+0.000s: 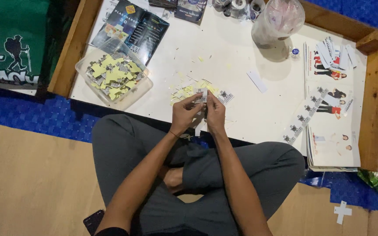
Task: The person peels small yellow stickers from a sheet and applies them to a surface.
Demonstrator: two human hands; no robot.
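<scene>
A person sat cross-legged on the floor at a low white tabletop with a raised wooden rim, both hands meeting over its near edge. The left hand and the right hand each had their fingers pressed together in a pinching grip on 1 small sticker label, held just above the tabletop's near edge between the two thumbs. Directly beyond the hands lay a loose pile of yellow backing scraps and more small printed labels. To the left stood a clear plastic tub filled with yellow and printed pieces, with a dark brochure behind it. At the far right stood a clear plastic jar. On the right side lay catalogue sheets showing clothed figures, crossed by a strip of printed labels. Nothing stood between the hands and the pile. A dark phone lay on the floor near the left elbow, and a white cross-shaped offcut lay at near right.
</scene>
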